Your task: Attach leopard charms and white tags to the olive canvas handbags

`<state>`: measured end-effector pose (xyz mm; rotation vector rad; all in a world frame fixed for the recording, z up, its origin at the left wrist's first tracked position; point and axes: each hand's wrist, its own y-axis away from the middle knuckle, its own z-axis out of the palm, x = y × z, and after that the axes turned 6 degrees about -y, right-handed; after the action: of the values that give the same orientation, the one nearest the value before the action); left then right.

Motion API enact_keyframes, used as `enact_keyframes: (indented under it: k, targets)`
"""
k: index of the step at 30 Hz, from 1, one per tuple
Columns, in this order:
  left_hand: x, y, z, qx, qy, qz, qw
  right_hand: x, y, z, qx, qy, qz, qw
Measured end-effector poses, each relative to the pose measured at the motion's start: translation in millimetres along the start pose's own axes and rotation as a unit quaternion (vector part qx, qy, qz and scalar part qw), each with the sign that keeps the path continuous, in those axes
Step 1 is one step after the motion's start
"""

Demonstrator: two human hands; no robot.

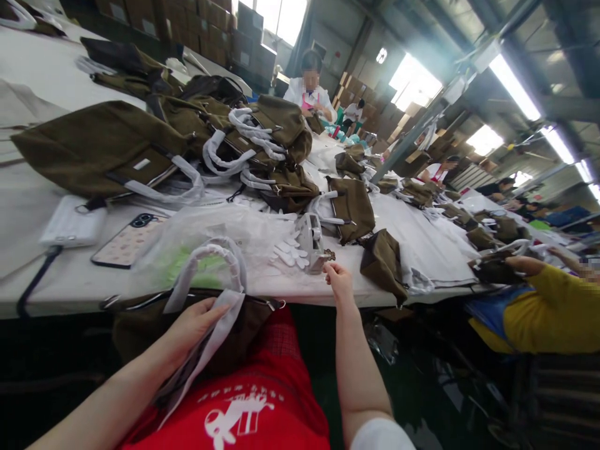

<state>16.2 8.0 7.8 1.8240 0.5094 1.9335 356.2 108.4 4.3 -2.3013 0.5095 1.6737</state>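
An olive-brown handbag [140,325] lies on my lap against the table's edge, its handles wrapped in whitish protective paper. My left hand [199,322] is closed on one wrapped handle [224,322], while the other handle [180,281] stands up in an arch. Out over the table's front edge, my right hand [338,278] has its fingertips pinched together beside a small white device like a tape dispenser [309,240]. Whatever the pinch holds, if anything, is too small to make out. White glove-shaped cutouts [289,255] lie left of the dispenser.
Piled olive bags [112,144] cover the table's left and middle. A patterned phone [129,240], a white power bank [75,222] with a dark cable and clear plastic bags [187,228] lie nearer. More bags [384,262] stand right; a co-worker in yellow [553,312] sits there.
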Motion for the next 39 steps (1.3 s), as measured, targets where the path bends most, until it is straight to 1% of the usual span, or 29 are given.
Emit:
enact_keyframes:
  k: [2,5,7,8,9,11,13,14,16,18,20,22,23,27,29,34,37,39]
  targets:
    - [-1.7,-1.1,1.2,-0.007,0.018,-0.003,1.0,4.2,-1.2,-1.8,-0.005,0.006,0.012,1.0]
    - [-5.5,-2.2,2.7,0.001,0.023,-0.001,1.0,4.3,0.6,-6.4,-0.002,0.036,0.017,0.999]
    - [-7.1,-1.8,3.4,0.004,0.016,0.005,1.0,-0.5,11.1,-3.9,-0.02,0.053,0.013,0.998]
    - [-7.4,-1.4,3.7,0.007,0.009,0.012,1.0,-4.4,20.4,0.5,-0.045,0.053,0.005,0.998]
    - [-7.3,-1.0,3.9,0.012,-0.001,0.022,1.0,-9.0,32.4,7.0,-0.081,0.046,-0.003,0.996]
    - [-6.9,-0.3,4.2,0.025,-0.031,0.046,0.998,-19.9,62.1,25.7,-0.177,0.013,-0.018,0.984]
    - [-6.6,-0.1,4.5,0.039,-0.066,0.069,0.995,-31.0,92.7,48.9,-0.268,-0.019,-0.018,0.963]
    - [-6.7,-0.2,4.5,0.046,-0.086,0.08,0.992,-35.9,105.9,60.8,-0.304,-0.029,-0.016,0.952]
    - [-7.6,-1.0,4.5,0.061,-0.13,0.1,0.985,-43.3,124.9,81.9,-0.349,-0.039,-0.01,0.936]
    - [-9.1,-1.9,4.0,0.075,-0.164,0.116,0.977,-47.4,133.9,96.9,-0.37,-0.041,-0.004,0.928]
    - [-10.8,-2.8,3.2,0.083,-0.176,0.124,0.973,-49.4,136.4,105.3,-0.379,-0.033,-0.002,0.925]
    - [-12.3,-3.5,2.4,0.086,-0.175,0.128,0.972,-50.0,136.4,109.1,-0.372,-0.016,-0.019,0.928]
    - [-12.8,-3.8,2.1,0.087,-0.173,0.129,0.973,-49.8,136.5,110.1,-0.357,-0.007,-0.035,0.933]
    - [-14.4,-5.6,0.7,0.084,-0.162,0.127,0.975,-44.6,140.8,114.0,-0.267,0.011,-0.117,0.956]
    - [-14.8,-6.3,0.2,0.079,-0.16,0.131,0.975,-40.3,144.2,117.0,-0.253,0.017,-0.139,0.957]
    - [-14.1,-4.6,0.2,0.079,-0.151,0.139,0.976,-34.3,147.7,125.3,-0.25,0.042,-0.143,0.957]
    - [-12.3,-1.8,-0.5,0.076,-0.162,0.152,0.972,-34.8,147.0,128.9,-0.259,0.013,-0.122,0.958]
    - [-10.9,-0.2,-1.7,0.081,-0.191,0.158,0.965,-35.3,147.0,130.6,-0.264,-0.002,-0.122,0.957]
